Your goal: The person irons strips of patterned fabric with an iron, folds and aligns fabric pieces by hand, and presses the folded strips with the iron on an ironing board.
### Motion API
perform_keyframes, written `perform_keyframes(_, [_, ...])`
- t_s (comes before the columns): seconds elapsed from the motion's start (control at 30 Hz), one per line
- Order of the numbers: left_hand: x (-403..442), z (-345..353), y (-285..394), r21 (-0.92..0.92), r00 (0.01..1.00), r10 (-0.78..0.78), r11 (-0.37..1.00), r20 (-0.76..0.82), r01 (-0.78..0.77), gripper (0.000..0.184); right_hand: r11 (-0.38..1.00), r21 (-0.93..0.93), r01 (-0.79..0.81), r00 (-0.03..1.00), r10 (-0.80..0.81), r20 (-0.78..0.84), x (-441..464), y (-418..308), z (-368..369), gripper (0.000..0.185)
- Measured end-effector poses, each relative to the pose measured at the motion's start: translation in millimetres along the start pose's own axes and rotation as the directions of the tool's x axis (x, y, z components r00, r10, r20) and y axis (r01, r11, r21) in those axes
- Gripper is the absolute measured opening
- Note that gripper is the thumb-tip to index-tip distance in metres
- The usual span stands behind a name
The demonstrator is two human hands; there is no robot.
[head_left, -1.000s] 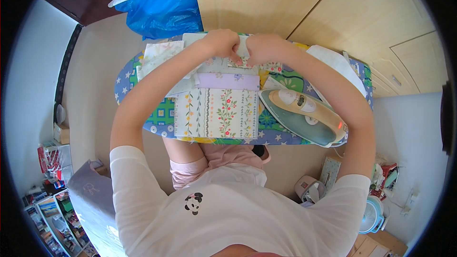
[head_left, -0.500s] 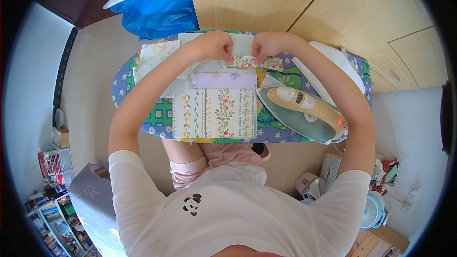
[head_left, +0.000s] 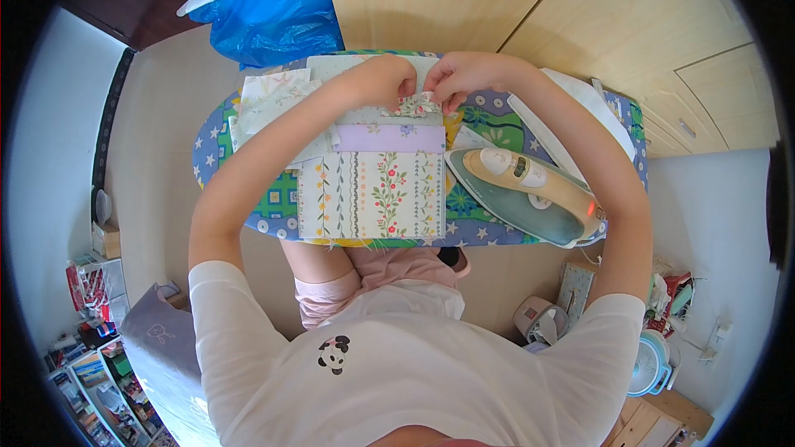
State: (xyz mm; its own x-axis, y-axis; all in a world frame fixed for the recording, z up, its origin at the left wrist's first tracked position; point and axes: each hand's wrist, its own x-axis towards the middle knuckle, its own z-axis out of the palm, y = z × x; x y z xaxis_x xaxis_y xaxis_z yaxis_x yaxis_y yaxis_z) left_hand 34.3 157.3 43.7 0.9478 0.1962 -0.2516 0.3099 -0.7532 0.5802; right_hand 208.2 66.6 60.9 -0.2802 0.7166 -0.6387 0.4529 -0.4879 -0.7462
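Observation:
A small floral fabric strip (head_left: 407, 106) with red flowers lies between my hands, near the far edge of the patterned ironing board (head_left: 277, 197). My left hand (head_left: 387, 81) is closed on the strip's left part, its fingertips partly hidden. With thumb and fingers, my right hand (head_left: 460, 79) pinches the strip's right end. Just below my hands is a lilac fabric band (head_left: 389, 138), and nearer me a cream floral fabric piece (head_left: 373, 196) lies flat. The iron (head_left: 530, 194) rests on its side to the right, a red light on it.
Pale fabric pieces (head_left: 269, 95) lie at the board's left, partly under my left forearm. A white item (head_left: 590, 108) is at the right, behind my right forearm. Beyond the board stand wooden cabinets (head_left: 439, 0) and a blue plastic bag (head_left: 277, 21). A small bin (head_left: 538, 319) is on the floor.
The strip first came into fuller view stretched to the right between my hands. Its right end is now drawn back leftward, and my right hand has shifted slightly left.

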Motion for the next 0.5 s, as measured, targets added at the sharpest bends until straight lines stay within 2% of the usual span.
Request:
perform_keyframes(0.07, [5, 7, -6, 0.027, 0.999, 0.047, 0.999, -0.012, -0.046, 0.029, 0.999, 0.034, 0.008, 1.0, -0.008, 0.001, -3, -8, 2, 0.015])
perform_keyframes(0.13, [7, 10, -5, 0.114, 1.0, -0.003, 0.993, -0.02, 0.005, 0.029, 0.998, 0.068, 0.016, 1.0, -0.016, 0.0, -3, -9, 3, 0.017])
perform_keyframes(0.17, [7, 11, -6, 0.114, 1.0, -0.002, 0.993, -0.018, 0.004, 0.029, 0.999, 0.023, 0.035, 0.999, -0.034, -0.026, -1, -7, 3, 0.019])
perform_keyframes(0.23, [4, 10, -5, -0.003, 0.999, -0.044, 0.999, -0.014, 0.044, 0.029, 0.998, -0.021, 0.053, 0.997, -0.054, -0.051, 1, -5, 2, 0.021])
perform_keyframes(0.37, [2, 8, -3, -0.031, 0.999, -0.041, 0.999, 0.013, 0.042, 0.027, 0.991, -0.129, 0.044, 0.996, -0.053, -0.067, 2, -2, 0, 0.023])
perform_keyframes(0.43, [0, 5, 6, -0.116, 0.988, -0.135, 0.983, 0.079, 0.143, 0.024, 0.984, -0.176, 0.042, 0.994, -0.059, -0.091, 3, -1, -1, 0.023])
perform_keyframes(0.5, [1, 6, 4, -0.091, 0.992, -0.108, 0.989, 0.063, 0.113, 0.023, 0.954, -0.3, -0.016, 0.995, -0.013, -0.096, 3, -3, -1, 0.023])
